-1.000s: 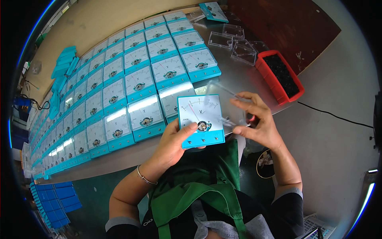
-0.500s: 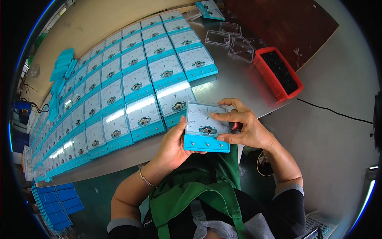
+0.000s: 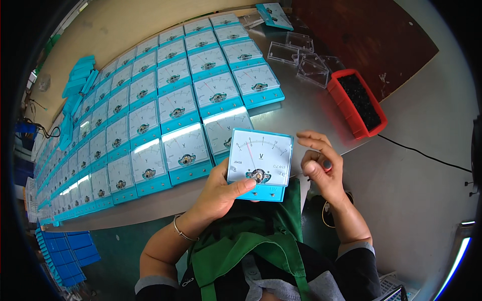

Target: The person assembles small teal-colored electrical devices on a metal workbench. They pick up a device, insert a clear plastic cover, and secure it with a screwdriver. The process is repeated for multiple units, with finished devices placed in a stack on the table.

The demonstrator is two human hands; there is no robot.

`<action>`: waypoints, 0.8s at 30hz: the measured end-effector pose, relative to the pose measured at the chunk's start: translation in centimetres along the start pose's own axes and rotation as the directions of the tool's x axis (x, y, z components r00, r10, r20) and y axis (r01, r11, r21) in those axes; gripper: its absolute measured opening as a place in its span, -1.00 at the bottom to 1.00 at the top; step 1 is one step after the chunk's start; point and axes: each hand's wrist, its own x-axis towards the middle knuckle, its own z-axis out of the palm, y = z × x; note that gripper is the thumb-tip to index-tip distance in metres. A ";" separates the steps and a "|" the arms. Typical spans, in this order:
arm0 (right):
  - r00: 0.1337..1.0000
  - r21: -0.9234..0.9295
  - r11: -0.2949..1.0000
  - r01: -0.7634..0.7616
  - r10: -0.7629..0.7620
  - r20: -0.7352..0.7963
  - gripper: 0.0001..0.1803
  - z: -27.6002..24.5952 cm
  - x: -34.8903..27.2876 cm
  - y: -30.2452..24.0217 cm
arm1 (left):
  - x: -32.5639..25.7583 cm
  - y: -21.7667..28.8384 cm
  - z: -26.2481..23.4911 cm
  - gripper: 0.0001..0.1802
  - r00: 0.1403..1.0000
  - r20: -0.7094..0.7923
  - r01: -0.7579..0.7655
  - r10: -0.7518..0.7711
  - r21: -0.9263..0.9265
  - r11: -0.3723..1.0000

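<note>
My left hand [image 3: 215, 193] grips a voltmeter [image 3: 260, 150] by its lower left corner, thumb across the front next to the pointer's pivot. The meter has a white scale face under a clear cover and a turquoise base with small terminals. It is tilted up, facing me. To the right of the meter and apart from it, my right hand [image 3: 324, 168] is curled round a small red thing with a dark round end [image 3: 327, 164]; most of it is hidden in the palm. Rows of similar voltmeters [image 3: 176, 108] cover the bench on the left.
A red bin [image 3: 380, 116] of small black parts stands at the bench's right side. Loose clear covers [image 3: 314, 70] lie behind it, near another meter [image 3: 274, 16]. Turquoise parts [image 3: 80, 78] are piled at the far left. A black cable [image 3: 422, 154] runs off right.
My right hand has come off the meter and moved right, its fingers now curled. The meter has turned up to face me more, and my left thumb has shifted onto its front.
</note>
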 end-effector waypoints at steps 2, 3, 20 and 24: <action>0.983 0.038 0.987 -0.155 0.150 0.109 -0.72 0.6 -1.0 2.2 | -0.2 0.1 0.0 -0.39 0.999 0.043 -0.003 0.005 -0.047 0.999; 0.961 0.049 0.971 -0.235 0.225 0.162 -0.75 1.1 -1.4 2.6 | -0.2 -0.2 0.4 -0.39 0.999 0.040 -0.018 0.021 -0.068 0.998; 0.995 0.075 0.997 -0.022 0.014 0.098 -0.79 3.6 -5.1 3.3 | -1.2 -1.6 2.2 -0.44 0.986 0.155 0.069 -0.054 -0.088 0.994; 0.994 0.088 0.996 -0.016 0.006 0.108 -0.81 3.5 -5.2 3.3 | -1.3 -1.5 2.5 -0.44 0.986 0.154 0.076 -0.062 -0.086 0.993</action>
